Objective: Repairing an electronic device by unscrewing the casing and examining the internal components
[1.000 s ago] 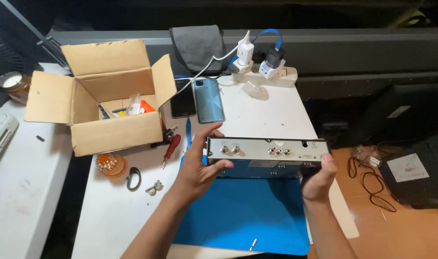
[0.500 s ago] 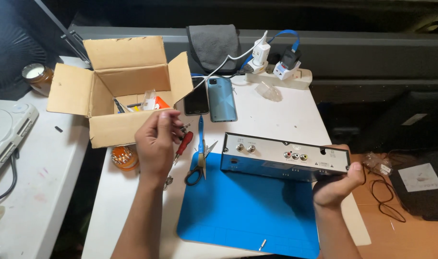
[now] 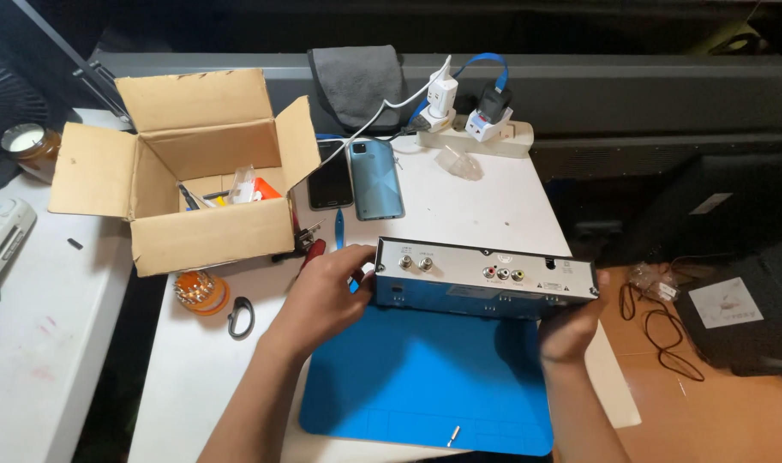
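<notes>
Left hand: the left hand [image 3: 322,296] is laid against the left end of the set-top box [image 3: 485,279], fingers curled around that end — grasping it.
Right hand: the right hand [image 3: 571,330] is cupped under the box's right end, gripping it from below; the fingertips are hidden behind the casing.
Set-top box: a flat grey metal unit, held up between both hands just above the far edge of the blue mat [image 3: 425,386], its connector panel turned toward the camera.
Mat: spread on the white table [image 3: 485,206]; one small screw [image 3: 452,436] is seen near its front edge.
Cardboard box: an open cardboard box [image 3: 194,176] stands at the table's left, flaps up, small tools and packets inside.
Near the carton: an orange-rimmed round container [image 3: 200,293] and a dark carabiner [image 3: 240,316] lie just in front of it.
Behind the unit: two phones [image 3: 356,178] lie side by side; further back — a power strip [image 3: 481,135] with plugs and a grey folded cloth [image 3: 356,83].
</notes>
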